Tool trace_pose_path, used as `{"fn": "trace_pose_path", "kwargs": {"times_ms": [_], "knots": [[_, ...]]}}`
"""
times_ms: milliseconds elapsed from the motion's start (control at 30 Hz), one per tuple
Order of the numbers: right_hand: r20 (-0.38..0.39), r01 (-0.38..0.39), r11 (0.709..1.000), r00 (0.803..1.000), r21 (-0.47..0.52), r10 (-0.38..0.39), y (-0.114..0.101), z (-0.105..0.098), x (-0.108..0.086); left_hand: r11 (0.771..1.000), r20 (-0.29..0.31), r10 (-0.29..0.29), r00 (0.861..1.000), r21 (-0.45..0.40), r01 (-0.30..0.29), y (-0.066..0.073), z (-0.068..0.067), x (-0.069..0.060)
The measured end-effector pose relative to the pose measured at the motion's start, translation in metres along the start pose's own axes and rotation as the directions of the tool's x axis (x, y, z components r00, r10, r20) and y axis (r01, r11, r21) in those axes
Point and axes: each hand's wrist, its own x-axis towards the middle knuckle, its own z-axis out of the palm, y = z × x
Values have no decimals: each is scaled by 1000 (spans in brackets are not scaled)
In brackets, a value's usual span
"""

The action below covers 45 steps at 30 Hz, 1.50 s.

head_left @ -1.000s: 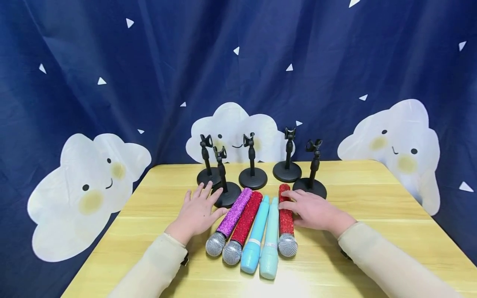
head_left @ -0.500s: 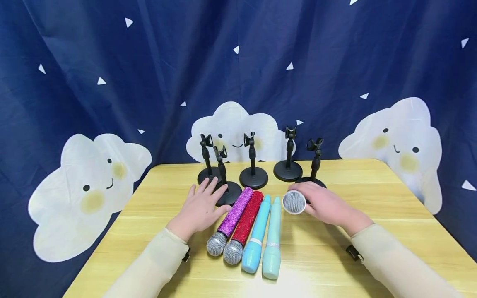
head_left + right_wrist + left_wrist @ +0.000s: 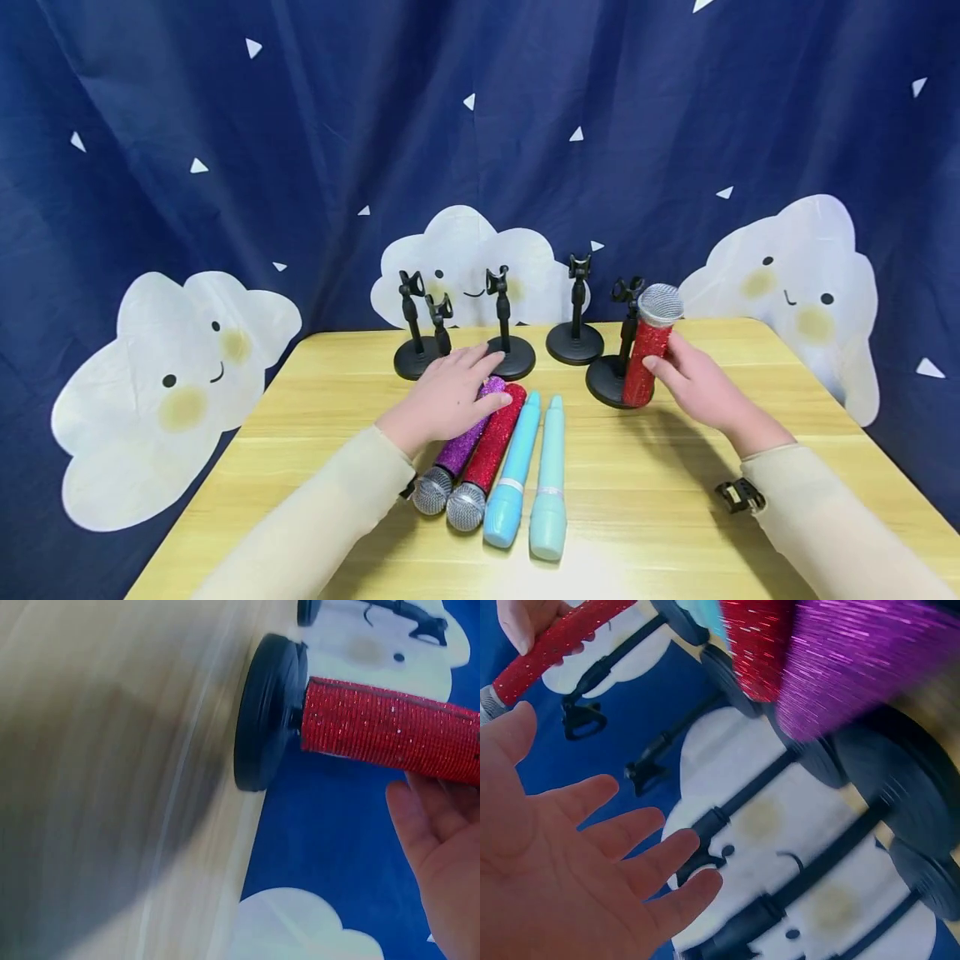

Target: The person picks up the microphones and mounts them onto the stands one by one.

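My right hand point(image 3: 708, 387) grips a red glittery microphone point(image 3: 648, 367) held upright, silver mesh head up, beside the rightmost black microphone stand point(image 3: 606, 385). In the right wrist view the red sleeve point(image 3: 390, 731) overlaps that stand's post; contact cannot be judged. My left hand point(image 3: 442, 402) has its fingers spread over the far ends of a purple glittery microphone point(image 3: 459, 454) and a second red one point(image 3: 489, 450), hiding the base of the front-left stand point(image 3: 440, 312). In the left wrist view its palm point(image 3: 562, 862) shows nothing held.
A blue microphone point(image 3: 513, 479) and a mint-green one point(image 3: 549, 483) lie side by side, heads toward me. More black stands, such as the middle one point(image 3: 513, 358) and the back-right one point(image 3: 576, 343), line the far edge before a dark blue curtain point(image 3: 480, 150).
My right hand has picked up the red microphone from the table, turned it upright and carried it right to the rightmost stand. My left hand has shifted right, over the purple and red microphones.
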Motion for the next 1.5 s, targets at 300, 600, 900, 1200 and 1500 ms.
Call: {"fn": "trace_pose_path", "kwargs": {"times_ms": [300,600,900,1200,1500], "knots": [[-107,-110,993,988,40,114,19,-24,-2,995,25,87,996,-55,-86,46,-6,68],[-144,-174,981,972,87,186,31,-26,-4,913,33,20,999,-407,-5,107,12,133],[-142,-171,981,973,90,183,32,-23,-2,593,12,-213,977,-793,139,149,35,170],[-137,-156,954,971,254,195,31,-15,6,676,-140,-214,967,-736,43,150,42,179],[-180,-120,893,960,433,216,23,-1,14,880,-90,-35,995,-475,-12,151,34,151]]}}
